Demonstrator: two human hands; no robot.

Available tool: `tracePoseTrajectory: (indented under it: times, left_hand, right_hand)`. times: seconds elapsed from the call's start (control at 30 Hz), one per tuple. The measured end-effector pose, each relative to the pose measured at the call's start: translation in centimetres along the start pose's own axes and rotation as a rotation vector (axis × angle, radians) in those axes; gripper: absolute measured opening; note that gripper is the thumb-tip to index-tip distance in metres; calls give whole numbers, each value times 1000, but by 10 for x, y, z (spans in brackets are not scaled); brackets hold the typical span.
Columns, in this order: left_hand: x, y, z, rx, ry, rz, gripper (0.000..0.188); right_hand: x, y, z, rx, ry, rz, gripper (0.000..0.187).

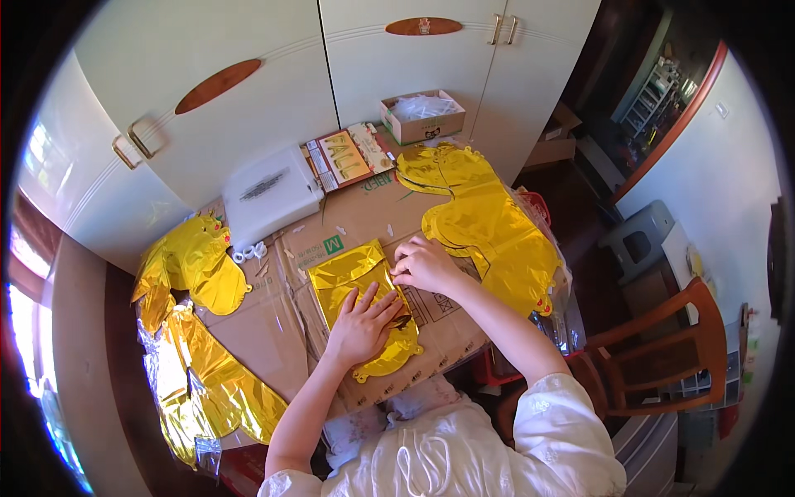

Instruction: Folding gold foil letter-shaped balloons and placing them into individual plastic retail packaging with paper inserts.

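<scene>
A gold foil balloon point(349, 271), deflated and folded into a flat, roughly rectangular shape, lies on the cardboard in front of me. My left hand point(362, 325) rests flat on its lower part with the fingers spread. At the balloon's right edge, my right hand point(424, 265) has its fingers bent together in a pinch on the foil. The fingertips partly cover the spot they grip. A rounded end of the balloon with small tabs sticks out below my left hand, toward me.
Flat gold foil balloons point(497, 228) lie stacked at the right; more gold foil point(203, 265) lies at the left. Behind are a white plastic case point(273, 195), a printed box point(344, 159) and a carton of clear plastic pieces point(423, 116). A wooden chair point(662, 356) stands right.
</scene>
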State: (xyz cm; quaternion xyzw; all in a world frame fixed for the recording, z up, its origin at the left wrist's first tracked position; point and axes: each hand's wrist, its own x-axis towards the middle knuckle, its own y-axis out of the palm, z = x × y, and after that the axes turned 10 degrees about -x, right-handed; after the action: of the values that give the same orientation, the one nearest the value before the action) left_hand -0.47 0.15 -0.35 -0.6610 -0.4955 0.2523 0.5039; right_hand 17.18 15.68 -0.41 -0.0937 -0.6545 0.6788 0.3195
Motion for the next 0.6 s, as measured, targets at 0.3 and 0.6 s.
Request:
tracePoseTrajectory:
  times: [0.3,0.6]
  left_hand:
    - [-1,-2,-2,-43,-36,35,61]
    - [-1,0,-2,-59,-26,20,60]
  right_hand:
    - [-9,-18,6,-24,-7,165,34]
    - [-14,-19,5,-65,-43,173,46]
